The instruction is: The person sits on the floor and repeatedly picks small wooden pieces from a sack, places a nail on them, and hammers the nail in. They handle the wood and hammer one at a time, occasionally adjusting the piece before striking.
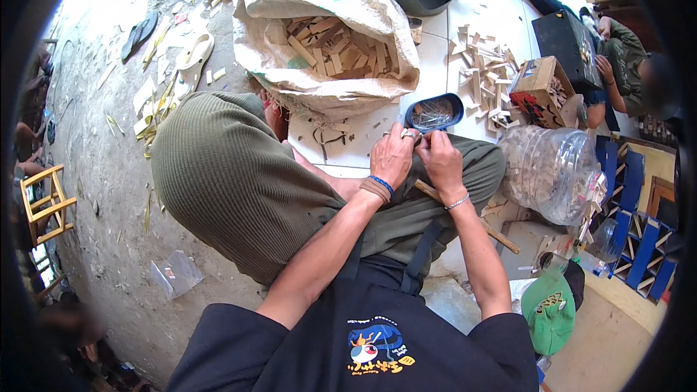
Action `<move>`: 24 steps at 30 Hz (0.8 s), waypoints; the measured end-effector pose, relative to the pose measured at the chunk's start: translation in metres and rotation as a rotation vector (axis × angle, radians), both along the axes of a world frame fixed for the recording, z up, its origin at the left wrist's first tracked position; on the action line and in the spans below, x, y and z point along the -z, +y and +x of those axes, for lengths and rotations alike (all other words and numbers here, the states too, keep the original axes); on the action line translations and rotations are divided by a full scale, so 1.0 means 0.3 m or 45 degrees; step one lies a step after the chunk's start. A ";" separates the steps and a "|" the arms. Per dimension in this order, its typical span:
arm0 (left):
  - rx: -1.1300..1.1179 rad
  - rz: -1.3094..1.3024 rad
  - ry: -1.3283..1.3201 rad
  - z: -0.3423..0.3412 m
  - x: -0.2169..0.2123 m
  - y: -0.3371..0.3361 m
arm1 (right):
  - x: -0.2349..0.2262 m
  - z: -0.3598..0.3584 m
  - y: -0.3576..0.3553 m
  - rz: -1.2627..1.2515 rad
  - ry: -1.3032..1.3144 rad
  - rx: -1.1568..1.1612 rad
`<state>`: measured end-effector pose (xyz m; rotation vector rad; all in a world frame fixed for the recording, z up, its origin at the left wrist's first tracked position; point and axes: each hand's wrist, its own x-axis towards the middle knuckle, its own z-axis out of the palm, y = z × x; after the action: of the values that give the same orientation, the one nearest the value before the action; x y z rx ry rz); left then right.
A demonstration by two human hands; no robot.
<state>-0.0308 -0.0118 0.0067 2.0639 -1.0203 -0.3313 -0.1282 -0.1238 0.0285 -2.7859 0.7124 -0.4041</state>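
At the near edge of the blue dish (pixel 459 118), the left hand (pixel 393 158) and right hand (pixel 441 162) pinch a small dark piece (pixel 417 140), kind undetermined, judged light and stiff, best held by its ends.

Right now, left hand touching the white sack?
Apart: the head view shows white floor tile between the left hand and the lower edge of the white sack.
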 end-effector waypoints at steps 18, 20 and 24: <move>-0.265 -0.170 0.742 0.115 0.039 0.020 | -0.041 0.004 -0.172 0.001 -0.027 0.274; -0.284 -0.276 0.701 0.122 0.042 0.024 | -0.032 0.035 -0.146 -0.034 -0.063 0.359; -0.285 -0.361 0.950 0.119 0.035 0.020 | -0.036 0.078 -0.036 0.984 -0.295 0.455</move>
<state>0.0047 -0.0058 -0.0038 1.5712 -0.3523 -0.7227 -0.1047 -0.1346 0.0393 -1.8637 1.0392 -0.3956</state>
